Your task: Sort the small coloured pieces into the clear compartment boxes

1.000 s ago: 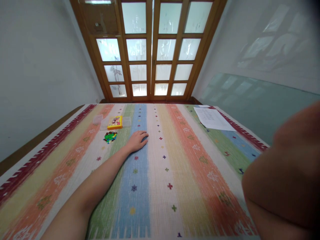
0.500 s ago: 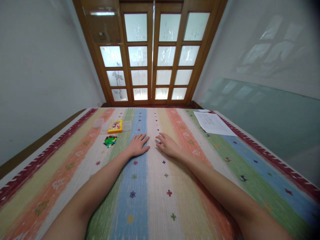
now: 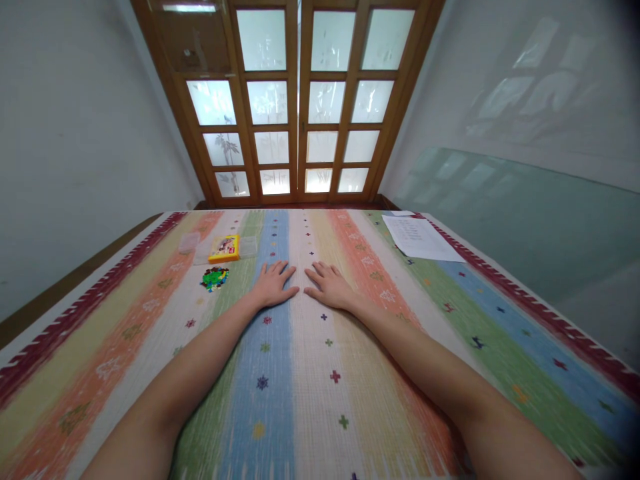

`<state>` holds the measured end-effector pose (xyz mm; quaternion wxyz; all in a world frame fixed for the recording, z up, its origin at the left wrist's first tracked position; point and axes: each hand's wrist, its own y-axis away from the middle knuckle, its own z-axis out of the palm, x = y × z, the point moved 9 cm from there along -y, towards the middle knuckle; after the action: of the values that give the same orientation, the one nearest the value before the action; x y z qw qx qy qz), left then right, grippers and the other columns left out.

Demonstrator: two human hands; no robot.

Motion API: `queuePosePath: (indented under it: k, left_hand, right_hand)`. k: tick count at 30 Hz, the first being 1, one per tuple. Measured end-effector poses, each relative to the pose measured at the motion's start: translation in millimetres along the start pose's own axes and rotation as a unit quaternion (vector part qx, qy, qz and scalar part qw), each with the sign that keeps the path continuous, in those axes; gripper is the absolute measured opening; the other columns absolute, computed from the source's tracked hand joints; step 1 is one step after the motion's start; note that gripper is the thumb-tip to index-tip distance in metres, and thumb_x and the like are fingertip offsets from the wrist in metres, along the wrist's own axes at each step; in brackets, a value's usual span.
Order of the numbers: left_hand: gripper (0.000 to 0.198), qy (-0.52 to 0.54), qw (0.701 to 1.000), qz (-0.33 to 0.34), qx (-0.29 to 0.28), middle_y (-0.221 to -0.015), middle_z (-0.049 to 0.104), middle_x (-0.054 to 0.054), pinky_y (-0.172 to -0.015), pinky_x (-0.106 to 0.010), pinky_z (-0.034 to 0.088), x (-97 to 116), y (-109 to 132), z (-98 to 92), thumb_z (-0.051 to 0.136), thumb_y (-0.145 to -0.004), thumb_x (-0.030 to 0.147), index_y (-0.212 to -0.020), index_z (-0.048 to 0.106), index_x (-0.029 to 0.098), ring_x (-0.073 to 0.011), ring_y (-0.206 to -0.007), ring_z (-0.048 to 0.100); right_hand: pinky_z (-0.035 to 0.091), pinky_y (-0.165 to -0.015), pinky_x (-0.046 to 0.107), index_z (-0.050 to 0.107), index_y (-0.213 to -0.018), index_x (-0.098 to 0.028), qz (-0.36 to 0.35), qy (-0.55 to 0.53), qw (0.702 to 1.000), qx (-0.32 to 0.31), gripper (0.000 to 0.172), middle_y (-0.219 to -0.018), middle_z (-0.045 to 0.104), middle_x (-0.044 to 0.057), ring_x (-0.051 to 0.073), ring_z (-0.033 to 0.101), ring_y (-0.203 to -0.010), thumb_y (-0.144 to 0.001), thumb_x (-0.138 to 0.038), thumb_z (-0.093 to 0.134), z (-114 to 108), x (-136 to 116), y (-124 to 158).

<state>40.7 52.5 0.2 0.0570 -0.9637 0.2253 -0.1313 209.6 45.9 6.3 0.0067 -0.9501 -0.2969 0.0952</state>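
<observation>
My left hand [image 3: 273, 285] lies flat and open on the striped cloth [image 3: 350, 373], palm down on the blue stripe. Beside it, my right hand [image 3: 327, 285] rests flat and open too, fingers spread, thumbs nearly touching. Neither hand holds anything. To the left of my left hand sits a small pile of colourful pieces [image 3: 215, 277]. Just beyond that pile is a yellow box [image 3: 225, 248] lying on a clear plastic sheet or tray.
A white printed sheet of paper [image 3: 419, 237] lies at the far right of the cloth. A small clear container [image 3: 189, 241] sits left of the yellow box. Wooden glazed doors [image 3: 295, 100] stand behind the table. Walls close in on both sides.
My right arm came down from close to the camera and its hand settled flat on the cloth next to my left hand. The view shifted slightly.
</observation>
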Motion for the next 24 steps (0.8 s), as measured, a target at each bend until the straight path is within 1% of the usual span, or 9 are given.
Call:
queuePosePath:
  k: [4,8,11,14,18,24]
  left_hand:
    - [0.073,0.000,1.000,0.005,-0.018,-0.171,0.034,-0.013,-0.129,-0.066,0.013,-2,1,3.9,0.052,-0.098,0.067,-0.160,0.045,0.029,-0.0379,-0.159,0.027]
    - [0.076,0.002,1.000,0.016,-0.027,-0.173,0.030,-0.013,-0.129,-0.065,0.009,-1,1,4.9,0.050,-0.098,0.069,-0.162,0.042,0.029,-0.0378,-0.162,0.021]
    - [0.081,0.004,0.999,0.029,-0.035,-0.174,0.028,-0.012,-0.130,-0.063,0.006,1,0,5.8,0.048,-0.097,0.073,-0.164,0.039,0.028,-0.0371,-0.163,0.015]
    - [0.085,0.005,0.998,0.032,-0.050,-0.175,0.024,-0.012,-0.130,-0.062,0.009,0,0,9.0,0.046,-0.097,0.075,-0.166,0.035,0.027,-0.0366,-0.163,0.017]
    - [0.084,0.002,0.998,0.031,-0.054,-0.175,0.022,-0.013,-0.130,-0.061,0.010,-1,-1,11.6,0.046,-0.097,0.074,-0.166,0.034,0.027,-0.0365,-0.162,0.020]
    - [0.083,-0.003,0.998,0.033,-0.050,-0.176,0.022,-0.013,-0.130,-0.059,0.010,1,0,9.4,0.045,-0.098,0.073,-0.166,0.035,0.026,-0.0363,-0.163,0.019]
  right_hand:
    - [0.014,-0.129,0.058,0.038,-0.166,-0.025,0.012,0.001,1.000,-0.006,0.076,-0.174,0.025,0.014,0.036,0.021,-0.161,-0.104,-0.070,0.035,2,1,0]
    - [0.013,-0.130,0.057,0.033,-0.168,-0.023,-0.003,0.000,1.000,-0.015,0.086,-0.175,0.019,0.015,0.036,0.016,-0.163,-0.101,-0.077,0.033,4,-3,2]
    - [0.014,-0.131,0.055,0.031,-0.169,-0.020,-0.015,-0.004,1.000,-0.020,0.090,-0.175,0.018,0.017,0.037,0.015,-0.163,-0.100,-0.078,0.033,4,-6,3]
    - [0.012,-0.131,0.055,0.030,-0.169,-0.017,-0.019,-0.006,1.000,-0.023,0.092,-0.175,0.018,0.018,0.036,0.014,-0.163,-0.100,-0.078,0.032,4,-6,3]
    - [0.012,-0.131,0.055,0.029,-0.169,-0.014,-0.019,-0.001,1.000,-0.024,0.094,-0.175,0.018,0.019,0.036,0.014,-0.163,-0.100,-0.078,0.031,6,-5,2]
    - [0.014,-0.131,0.054,0.033,-0.167,-0.015,-0.024,0.009,1.000,0.004,0.090,-0.174,0.023,0.018,0.035,0.020,-0.162,-0.102,-0.077,0.031,5,-4,2]
